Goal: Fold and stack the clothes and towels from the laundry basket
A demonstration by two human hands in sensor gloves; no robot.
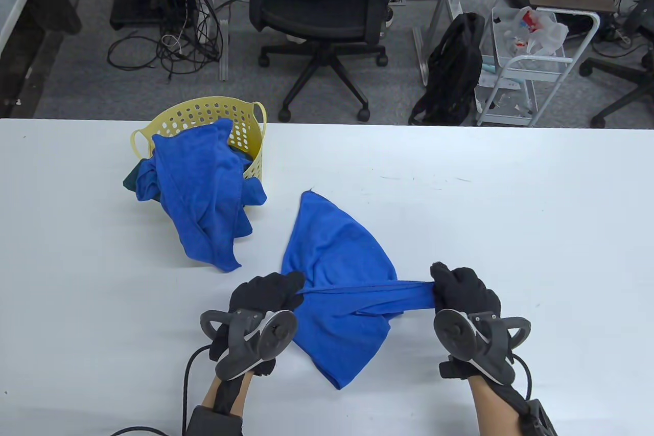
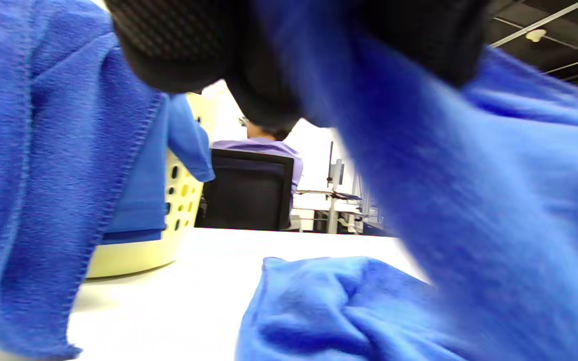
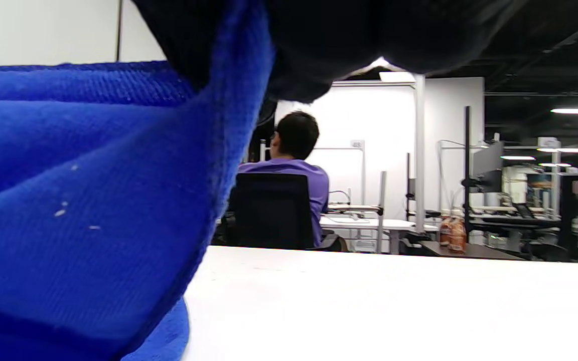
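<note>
Two blue towels [image 1: 340,257] [image 1: 204,196], one yellow basket [image 1: 204,111], two gloved hands [image 1: 265,295] [image 1: 465,293].

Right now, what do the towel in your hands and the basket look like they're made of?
The blue towel, stretched between the left hand and the right hand, looks like soft microfibre or terry: matte, fuzzy nap, stitched hem, limp drape. The exact fibre can't be told. The yellow basket looks like moulded plastic: smooth, slightly glossy wall, punched round holes, moulded loop handles.
</note>
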